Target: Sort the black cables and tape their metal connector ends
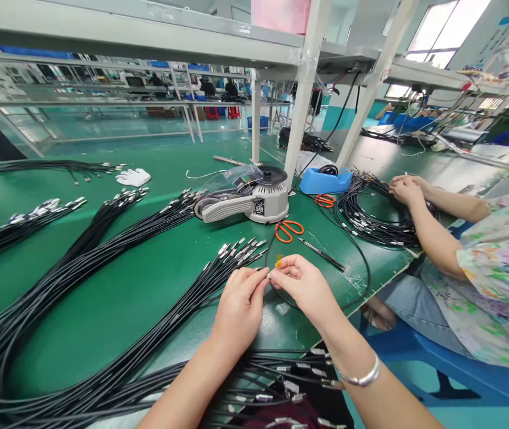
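My left hand point(241, 304) and my right hand point(304, 287) meet fingertip to fingertip above the green table. Both are closed in a pinch on the end of a black cable point(367, 271), whose loop curves away to the right. A small pale piece shows between the fingertips, mostly hidden by them. Something orange-yellow point(278, 263) sits at a fingertip of my right hand. Just beyond my left hand lies a bundle of black cables point(209, 280) with silver metal ends. More metal-ended cables point(276, 366) lie below my forearms, across my lap.
A grey tape dispenser point(258, 199), orange-handled scissors point(289, 230) and a pen-like tool point(323, 254) lie ahead. A blue tape holder point(325, 180) stands behind them. At right, a co-worker's hands point(408, 187) are at a coiled cable bundle point(361, 214). Shelf posts point(303, 101) rise from the table.
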{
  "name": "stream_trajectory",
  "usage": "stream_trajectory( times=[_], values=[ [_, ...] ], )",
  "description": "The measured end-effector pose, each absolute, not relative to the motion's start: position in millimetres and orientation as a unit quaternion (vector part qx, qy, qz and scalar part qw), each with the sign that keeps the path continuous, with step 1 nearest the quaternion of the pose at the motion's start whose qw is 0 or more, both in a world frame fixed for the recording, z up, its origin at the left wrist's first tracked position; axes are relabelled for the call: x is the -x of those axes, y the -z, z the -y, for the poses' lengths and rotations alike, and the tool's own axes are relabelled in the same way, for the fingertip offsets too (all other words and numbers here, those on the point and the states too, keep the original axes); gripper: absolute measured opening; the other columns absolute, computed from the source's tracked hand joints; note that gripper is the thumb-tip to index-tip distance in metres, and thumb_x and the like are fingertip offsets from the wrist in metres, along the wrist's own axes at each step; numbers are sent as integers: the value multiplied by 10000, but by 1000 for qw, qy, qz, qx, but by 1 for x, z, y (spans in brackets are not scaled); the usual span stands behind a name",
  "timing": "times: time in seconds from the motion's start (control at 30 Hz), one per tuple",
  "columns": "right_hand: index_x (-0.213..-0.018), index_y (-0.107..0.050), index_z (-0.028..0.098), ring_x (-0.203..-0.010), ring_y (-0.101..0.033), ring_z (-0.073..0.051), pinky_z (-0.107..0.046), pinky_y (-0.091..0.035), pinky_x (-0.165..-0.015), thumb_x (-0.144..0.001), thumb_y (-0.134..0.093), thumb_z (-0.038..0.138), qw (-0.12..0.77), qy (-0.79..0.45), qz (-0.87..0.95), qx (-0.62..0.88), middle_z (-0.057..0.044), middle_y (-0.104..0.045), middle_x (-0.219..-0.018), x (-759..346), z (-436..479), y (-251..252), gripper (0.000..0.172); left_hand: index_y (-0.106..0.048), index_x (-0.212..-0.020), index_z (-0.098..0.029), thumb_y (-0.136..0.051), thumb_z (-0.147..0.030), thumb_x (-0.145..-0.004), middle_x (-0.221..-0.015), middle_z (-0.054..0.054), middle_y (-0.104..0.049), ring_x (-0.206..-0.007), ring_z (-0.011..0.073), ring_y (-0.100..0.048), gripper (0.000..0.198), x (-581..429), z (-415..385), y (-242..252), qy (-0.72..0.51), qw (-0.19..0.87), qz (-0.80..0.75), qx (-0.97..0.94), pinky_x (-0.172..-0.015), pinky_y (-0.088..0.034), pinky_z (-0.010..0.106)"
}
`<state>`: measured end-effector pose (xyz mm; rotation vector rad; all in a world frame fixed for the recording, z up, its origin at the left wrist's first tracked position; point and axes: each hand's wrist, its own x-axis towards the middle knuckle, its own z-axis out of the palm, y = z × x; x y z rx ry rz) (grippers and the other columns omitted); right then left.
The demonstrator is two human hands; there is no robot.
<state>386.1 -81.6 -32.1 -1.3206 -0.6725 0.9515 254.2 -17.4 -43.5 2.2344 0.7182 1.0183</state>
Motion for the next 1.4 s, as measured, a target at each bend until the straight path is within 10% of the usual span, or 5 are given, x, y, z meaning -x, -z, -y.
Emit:
stream_trajectory(
  times=[0.53, 1.4],
  values=[
    [-783, -591, 167, -862, -595, -176, -287, -460, -783, -835, -563, 380, 565, -347, 383, 643, -57, -654, -926, -356, 119, 15, 221, -606, -1011, -185, -525, -152, -863, -878, 22, -652, -810, 126, -611, 172, -241, 28, 37, -418, 271, -249, -831, -744, -487, 247],
    [-699, -586, 153, -682, -563, -143, -280, -455, -670, -775, -602, 285, 544, -417, 371, 627, -20, -631, -710, -360, 106, 2, 153, -566, -962, -199, -473, 14, -832, -862, 16, -630, -782, 101, -585, 266, -236, 23, 34, -474, 196, -125, -849, -693, -497, 231]
  ],
)
